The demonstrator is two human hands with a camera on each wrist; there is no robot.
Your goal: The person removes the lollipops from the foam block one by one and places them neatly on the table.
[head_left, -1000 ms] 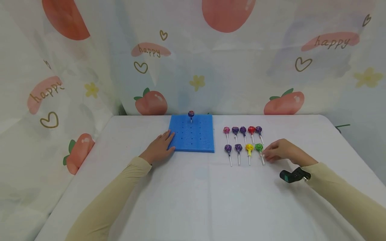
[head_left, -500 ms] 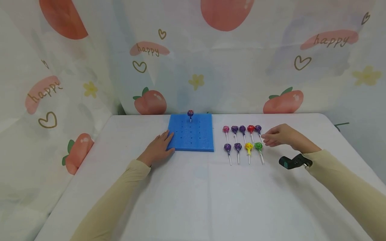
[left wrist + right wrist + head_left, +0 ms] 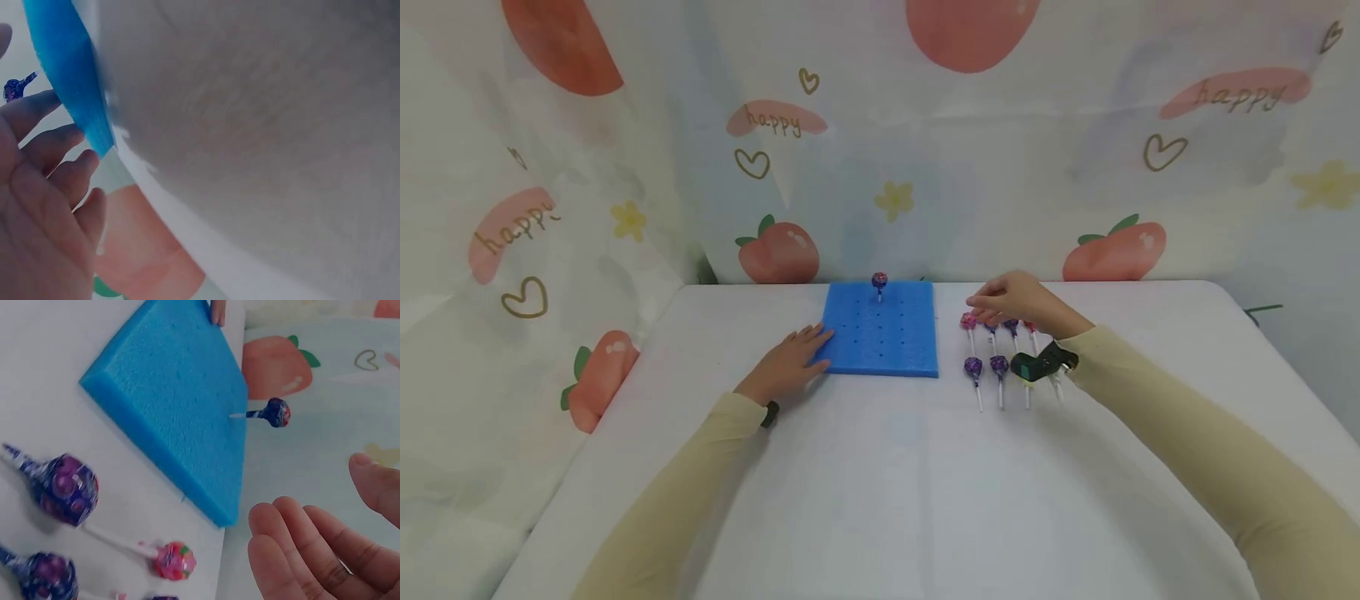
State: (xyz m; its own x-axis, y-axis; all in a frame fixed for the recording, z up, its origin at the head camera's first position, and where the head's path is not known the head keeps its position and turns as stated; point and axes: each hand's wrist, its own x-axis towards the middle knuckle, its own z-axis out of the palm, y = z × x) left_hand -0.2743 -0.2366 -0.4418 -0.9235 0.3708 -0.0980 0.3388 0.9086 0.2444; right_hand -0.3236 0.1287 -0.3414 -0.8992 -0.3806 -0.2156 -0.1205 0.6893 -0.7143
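Note:
A blue foam board with rows of small holes lies flat on the table, and a lollipop stands upright in it near the far edge. My left hand rests at the board's left edge, fingers extended. My right hand hovers above the far row of lollipops, nearest the pink lollipop. The right wrist view shows its fingers loosely bent, thumb apart, nothing held. Two purple lollipops lie at the near row's left. The wrist camera and arm partly hide the other lollipops.
A white-covered table extends toward me. Behind it hangs a fabric backdrop with peach prints, and another stretch of it runs along the left side. A black wrist camera sits under my right wrist, above the near row.
My right hand has moved from the right end of the near row, past the far row's right end, to the far row's left end. My left hand stays at the board.

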